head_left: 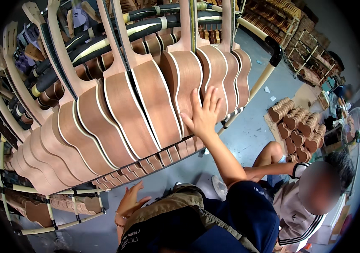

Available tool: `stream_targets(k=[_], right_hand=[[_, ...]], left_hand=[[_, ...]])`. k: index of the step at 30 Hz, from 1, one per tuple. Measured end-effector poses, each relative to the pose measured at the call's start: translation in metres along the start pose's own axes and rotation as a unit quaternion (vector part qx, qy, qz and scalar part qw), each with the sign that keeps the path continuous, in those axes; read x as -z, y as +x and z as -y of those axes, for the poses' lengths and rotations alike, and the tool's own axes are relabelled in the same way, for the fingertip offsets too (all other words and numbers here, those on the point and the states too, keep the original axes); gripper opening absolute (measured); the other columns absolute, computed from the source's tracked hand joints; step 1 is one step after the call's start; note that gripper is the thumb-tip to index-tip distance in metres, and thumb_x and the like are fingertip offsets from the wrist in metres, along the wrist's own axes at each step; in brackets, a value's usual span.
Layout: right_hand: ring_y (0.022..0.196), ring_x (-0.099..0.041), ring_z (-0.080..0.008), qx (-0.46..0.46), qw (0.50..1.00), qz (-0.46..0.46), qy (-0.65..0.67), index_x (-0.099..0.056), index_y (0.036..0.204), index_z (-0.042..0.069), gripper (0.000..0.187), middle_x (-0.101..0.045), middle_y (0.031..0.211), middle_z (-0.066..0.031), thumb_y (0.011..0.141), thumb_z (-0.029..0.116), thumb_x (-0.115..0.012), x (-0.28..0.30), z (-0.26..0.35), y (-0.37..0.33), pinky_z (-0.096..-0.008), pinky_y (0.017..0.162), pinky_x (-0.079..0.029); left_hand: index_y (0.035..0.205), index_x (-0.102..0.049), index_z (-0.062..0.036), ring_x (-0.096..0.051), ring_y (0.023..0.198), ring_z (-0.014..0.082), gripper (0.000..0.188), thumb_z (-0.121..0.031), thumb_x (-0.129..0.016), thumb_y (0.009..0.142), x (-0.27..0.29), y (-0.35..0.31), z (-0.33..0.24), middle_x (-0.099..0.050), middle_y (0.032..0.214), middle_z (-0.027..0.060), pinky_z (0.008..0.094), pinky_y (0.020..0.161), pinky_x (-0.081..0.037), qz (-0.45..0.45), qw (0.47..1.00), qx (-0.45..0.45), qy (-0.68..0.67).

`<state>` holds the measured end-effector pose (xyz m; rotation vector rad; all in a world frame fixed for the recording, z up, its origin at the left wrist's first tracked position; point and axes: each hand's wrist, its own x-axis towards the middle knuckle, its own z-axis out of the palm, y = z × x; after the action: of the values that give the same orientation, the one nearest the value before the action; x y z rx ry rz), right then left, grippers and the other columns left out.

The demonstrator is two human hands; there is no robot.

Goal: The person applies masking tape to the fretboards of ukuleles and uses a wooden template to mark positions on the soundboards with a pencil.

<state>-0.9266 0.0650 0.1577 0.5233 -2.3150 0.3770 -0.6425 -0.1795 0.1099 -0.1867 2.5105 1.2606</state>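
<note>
A row of unfinished small guitars (pixel 146 101), ukulele-like, stands side by side on a rack, bare brown wood with pale binding along the body edges and necks pointing up and away. My right hand (pixel 205 111) lies with fingers spread on the side of one guitar body (pixel 184 80) near the row's right end. Low at the left, below the row's near edge, my left hand (pixel 131 202) hangs in the air with fingers apart and holds nothing. Beaded bracelets (pixel 120 221) circle that wrist.
Padded black and cream rack bars (pixel 146 27) run behind the necks. A lower tier of bodies (pixel 159 162) sits beneath. At right, a person (pixel 298 202) sits close to my arm. Stacked guitar bodies (pixel 300 126) lie on the floor beyond, with a fan (pixel 357 126) near them.
</note>
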Motion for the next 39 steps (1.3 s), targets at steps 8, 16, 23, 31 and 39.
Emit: stream_targets(k=[8, 16, 23, 31, 39], right_hand=[[0.136, -0.023, -0.0427, 0.087, 0.949, -0.124, 0.278, -0.027, 0.140, -0.006, 0.069, -0.028, 0.145, -0.0269, 0.085, 0.022, -0.059, 0.026, 0.057, 0.074, -0.0542, 0.110, -0.011], [0.106, -0.054, -0.0383, -0.037, 0.919, -0.137, 0.367, -0.048, 0.110, -0.006, 0.066, -0.059, 0.104, -0.0251, 0.058, 0.023, -0.076, -0.027, 0.170, 0.252, -0.0476, 0.108, -0.024], [0.085, -0.065, -0.0234, 0.011, 0.809, -0.159, 0.566, -0.048, 0.107, -0.001, 0.053, -0.066, 0.086, -0.0132, 0.062, 0.013, -0.072, 0.100, 0.158, 0.166, -0.0326, 0.074, -0.051], [0.121, -0.036, -0.0306, 0.176, 0.730, -0.044, 0.659, -0.034, 0.132, 0.003, 0.075, -0.044, 0.127, -0.0195, 0.077, 0.041, -0.066, 0.307, 0.131, 0.011, -0.0447, 0.104, -0.018], [0.076, -0.060, -0.0128, -0.237, 0.853, -0.356, 0.300, -0.057, 0.090, -0.001, 0.020, -0.062, 0.084, -0.0067, 0.074, 0.003, -0.069, 0.317, 0.269, -0.150, -0.0267, 0.068, -0.049]], left_hand=[[0.137, -0.036, -0.0021, -0.046, 0.123, 0.0338, 0.077, -0.044, -0.067, 0.081, 0.002, -0.017, 0.010, -0.052, 0.127, 0.0205, 0.0571, 0.110, -0.013, -0.032, 0.999, -0.022, 0.022], [0.137, -0.037, -0.0053, -0.046, 0.124, 0.0314, 0.073, -0.038, -0.070, 0.081, -0.014, -0.027, 0.022, -0.051, 0.130, 0.0176, 0.0576, 0.109, -0.016, -0.025, 0.997, -0.060, -0.035], [0.139, -0.037, -0.0074, -0.048, 0.120, 0.0321, 0.069, -0.038, -0.065, 0.084, 0.011, -0.025, 0.046, -0.053, 0.127, 0.0165, 0.0478, 0.106, -0.029, 0.098, 0.990, -0.096, 0.016], [0.115, -0.059, -0.0022, -0.064, 0.094, 0.0227, 0.041, -0.012, -0.073, 0.078, 0.062, -0.036, 0.075, -0.067, 0.100, 0.0125, 0.0329, 0.085, -0.048, 0.155, 0.966, -0.190, -0.082], [0.135, -0.036, 0.0058, -0.031, 0.132, 0.0357, 0.065, -0.024, -0.059, 0.082, 0.078, -0.100, -0.077, -0.041, 0.135, 0.0232, 0.0514, 0.112, -0.009, -0.055, 0.785, -0.614, 0.054]])
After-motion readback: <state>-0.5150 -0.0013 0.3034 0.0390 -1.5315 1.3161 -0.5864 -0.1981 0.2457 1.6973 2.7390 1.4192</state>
